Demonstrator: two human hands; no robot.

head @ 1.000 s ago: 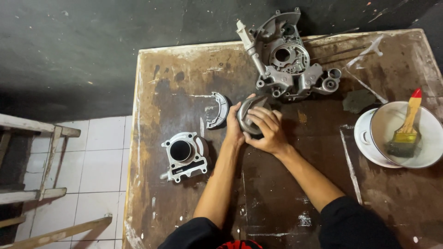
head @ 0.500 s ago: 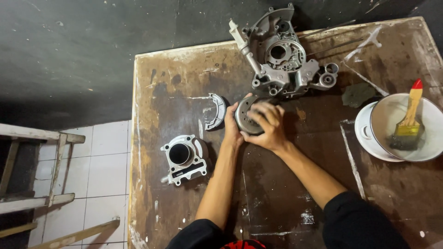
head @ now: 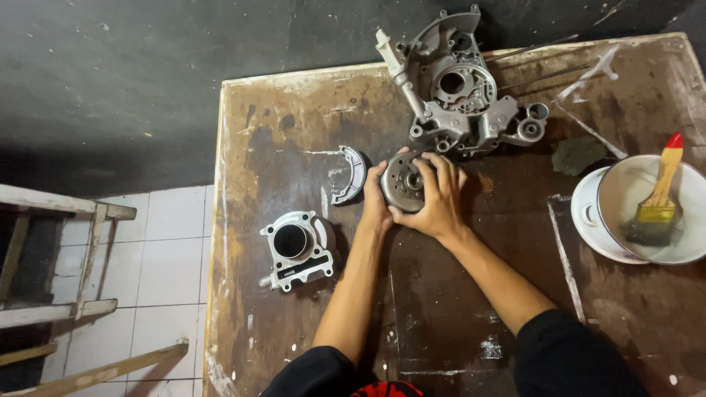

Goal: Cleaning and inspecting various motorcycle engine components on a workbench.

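Note:
Both hands grip a round grey metal engine part [head: 403, 181] on the brown worktable [head: 471, 316]. My left hand [head: 376, 197] clasps its left side, and my right hand [head: 440, 195] covers its right half with fingers spread over it. Just behind it lies a large grey engine crankcase [head: 460, 95]. A curved metal brake shoe [head: 351, 175] rests to the left of my left hand. A grey engine cylinder block [head: 296, 246] sits nearer the table's left edge.
A white bowl [head: 687, 220] holding a paintbrush [head: 657, 202] with a red-tipped handle stands at the right edge. A dark rag [head: 578, 153] lies beside it. Wooden ladder rails [head: 66, 242] stand over the white tiled floor on the left.
The round part has turned in my hands, with its flat face now showing more. My fingers have shifted around it. The camera view has drifted slightly.

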